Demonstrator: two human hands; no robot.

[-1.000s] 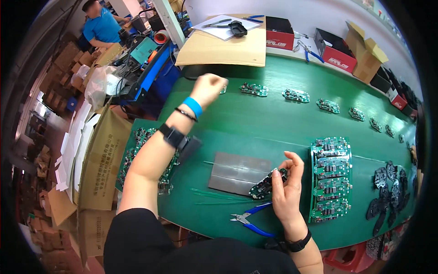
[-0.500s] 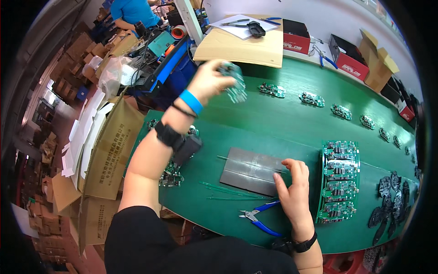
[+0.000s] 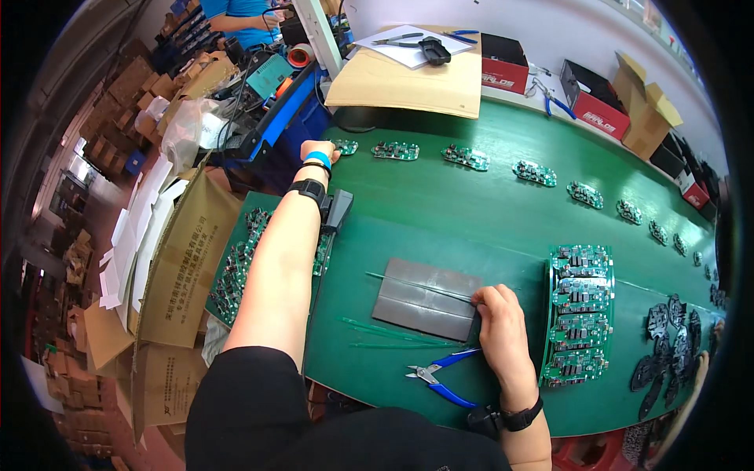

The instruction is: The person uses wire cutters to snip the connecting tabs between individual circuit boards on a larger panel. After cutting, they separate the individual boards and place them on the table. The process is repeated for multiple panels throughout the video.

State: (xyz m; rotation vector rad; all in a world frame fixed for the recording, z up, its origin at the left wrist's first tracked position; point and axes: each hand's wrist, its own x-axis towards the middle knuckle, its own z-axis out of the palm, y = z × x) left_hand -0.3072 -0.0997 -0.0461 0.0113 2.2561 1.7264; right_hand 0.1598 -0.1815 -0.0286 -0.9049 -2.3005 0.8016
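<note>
At the far left of the green bench, my left hand (image 3: 320,151) is closed on a small green circuit board (image 3: 345,147), its fingers partly hiding the board. This board is the left end of a curved row of similar boards, with another circuit board (image 3: 395,150) right beside it. My right hand (image 3: 503,318) rests at the right edge of a dark grey flat plate (image 3: 420,310). Its fingers pinch the end of a thin strip (image 3: 416,286) lying across the plate. Blue-handled side cutters (image 3: 440,378) and loose thin green strips (image 3: 393,335) lie near the plate.
Joined circuit-board panels (image 3: 581,314) stand to the right, with black plastic parts (image 3: 667,345) beyond. Many boards (image 3: 236,271) lie under my left forearm, beside a black block (image 3: 338,210). Cardboard (image 3: 404,86), red-and-black boxes (image 3: 503,63) and a co-worker (image 3: 243,20) are farther back.
My left hand has moved left and down to the bench surface with a circuit board. A board now shows where that hand hovered. My right hand's fingers have drawn together at the strip's end.
</note>
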